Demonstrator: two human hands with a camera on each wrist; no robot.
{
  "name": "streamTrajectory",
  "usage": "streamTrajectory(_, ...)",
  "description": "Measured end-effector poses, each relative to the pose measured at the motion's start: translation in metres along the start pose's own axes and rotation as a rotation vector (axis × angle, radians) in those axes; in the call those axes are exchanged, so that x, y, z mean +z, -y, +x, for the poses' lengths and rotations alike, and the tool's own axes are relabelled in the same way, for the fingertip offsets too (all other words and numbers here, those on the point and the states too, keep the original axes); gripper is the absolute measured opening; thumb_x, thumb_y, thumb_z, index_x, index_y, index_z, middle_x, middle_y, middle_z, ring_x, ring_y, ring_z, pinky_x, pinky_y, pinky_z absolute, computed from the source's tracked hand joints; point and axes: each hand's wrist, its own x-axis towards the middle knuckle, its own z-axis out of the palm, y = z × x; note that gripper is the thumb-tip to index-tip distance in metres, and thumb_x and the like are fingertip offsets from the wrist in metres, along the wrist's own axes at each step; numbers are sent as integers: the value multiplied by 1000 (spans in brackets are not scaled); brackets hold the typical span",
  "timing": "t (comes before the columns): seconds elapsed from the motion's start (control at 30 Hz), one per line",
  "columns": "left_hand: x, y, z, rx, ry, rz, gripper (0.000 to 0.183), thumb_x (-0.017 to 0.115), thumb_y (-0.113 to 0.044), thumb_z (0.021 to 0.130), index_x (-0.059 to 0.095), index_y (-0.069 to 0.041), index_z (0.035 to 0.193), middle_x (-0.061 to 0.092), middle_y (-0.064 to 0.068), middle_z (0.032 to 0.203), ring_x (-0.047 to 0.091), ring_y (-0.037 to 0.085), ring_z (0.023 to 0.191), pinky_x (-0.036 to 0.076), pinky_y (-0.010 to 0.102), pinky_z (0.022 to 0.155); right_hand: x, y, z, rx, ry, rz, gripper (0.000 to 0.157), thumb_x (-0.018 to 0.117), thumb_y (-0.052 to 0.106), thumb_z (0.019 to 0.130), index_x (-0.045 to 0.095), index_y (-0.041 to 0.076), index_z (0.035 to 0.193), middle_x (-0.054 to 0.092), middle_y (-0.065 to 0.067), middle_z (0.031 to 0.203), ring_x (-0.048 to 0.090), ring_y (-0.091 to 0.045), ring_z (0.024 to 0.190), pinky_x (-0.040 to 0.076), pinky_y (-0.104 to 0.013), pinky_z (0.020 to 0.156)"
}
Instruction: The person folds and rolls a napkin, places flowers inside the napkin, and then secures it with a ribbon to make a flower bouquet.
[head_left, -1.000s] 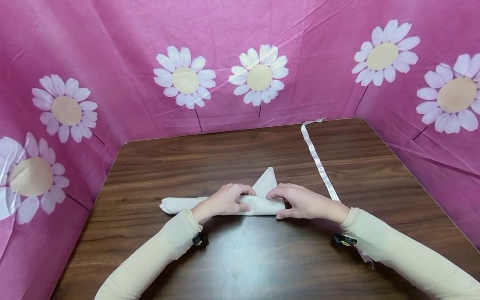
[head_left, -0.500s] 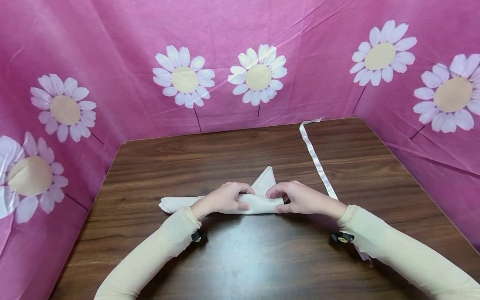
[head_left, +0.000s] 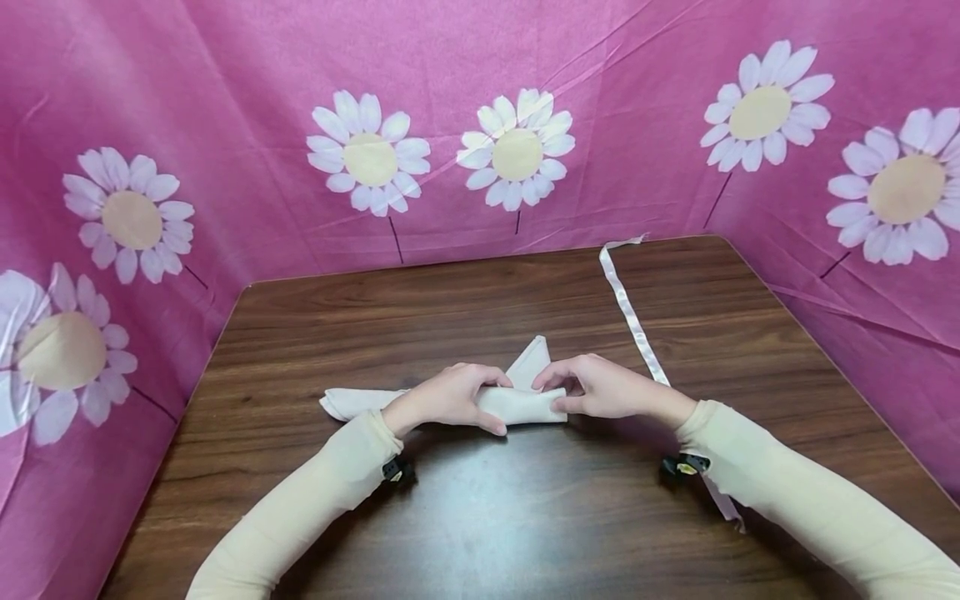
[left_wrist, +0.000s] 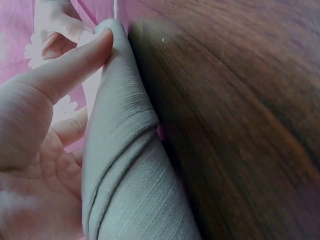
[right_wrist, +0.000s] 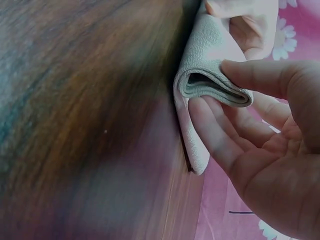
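Observation:
An off-white cloth napkin (head_left: 525, 406) lies rolled into a long band across the middle of the table, with a pointed corner (head_left: 532, 358) sticking out at the far side. My left hand (head_left: 448, 398) holds the roll near its middle, thumb on the near side and fingers over the far side. At the right end my right hand (head_left: 609, 388) pinches the roll between thumb and fingers. The right wrist view shows the layered open end (right_wrist: 215, 82) of the roll, fingertips under it. Diagonal folds (left_wrist: 122, 160) run over the roll in the left wrist view.
A narrow white satin ribbon (head_left: 633, 321) runs from the table's back edge down under my right forearm, its end (head_left: 726, 504) showing below the wrist. The dark wooden table (head_left: 480, 517) is bordered by pink flower-print fabric (head_left: 450, 50) at the back and sides.
My right hand has moved slightly up, and the napkin's right end has lifted a little with it. My left thumb has slid down to the roll's near edge.

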Motion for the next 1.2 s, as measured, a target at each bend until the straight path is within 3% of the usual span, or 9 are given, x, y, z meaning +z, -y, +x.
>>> streamTrajectory(0.17,-2,-2,0,-13,8,14,49,92,-35,73,70,-18,114,70,-11,99,58,6,82,46,26,74,-3,-3,1,0,18,52,27,70,2,93,68,4,120,71,-3,112,65,-11,94,55,-29,82)
streamTrajectory(0.53,0,-9,-3,-16,15,55,53,91,-37,75,70,-16,118,66,-7,104,57,8,89,46,28,78,-4,-13,4,118,98,348,38,65,-1,94,57,-6,130,69,-17,117,67,-22,95,54,-28,80)
streamTrajectory(0.7,-1,-11,-4,-12,20,57,52,90,-36,76,70,-15,119,66,-5,103,57,9,89,46,28,77,-3,-12,7,183,78,455,45,66,-3,92,50,-9,133,66,-20,117,67,-25,96,55,-30,80)
streamTrajectory(0.83,-1,-10,-4,-3,14,51,51,90,-36,75,70,-15,117,67,-6,103,57,8,88,46,27,77,-1,-12,7,238,61,519,45,66,-4,93,47,-11,133,64,-20,116,67,-25,95,58,-38,79)
streamTrajectory(1.03,0,-9,-5,-5,-7,52,49,91,-33,75,71,-14,116,67,-5,103,57,8,89,47,27,79,4,-13,10,325,50,556,34,58,-2,99,48,-10,131,65,-16,107,66,-23,91,60,-44,75)
streamTrajectory(1.2,0,-10,-4,-12,-16,72,48,91,-32,75,71,-15,116,66,-5,103,57,9,89,47,28,79,5,-13,14,315,32,509,30,57,-2,100,50,-11,128,64,-16,103,66,-23,85,60,-43,69)
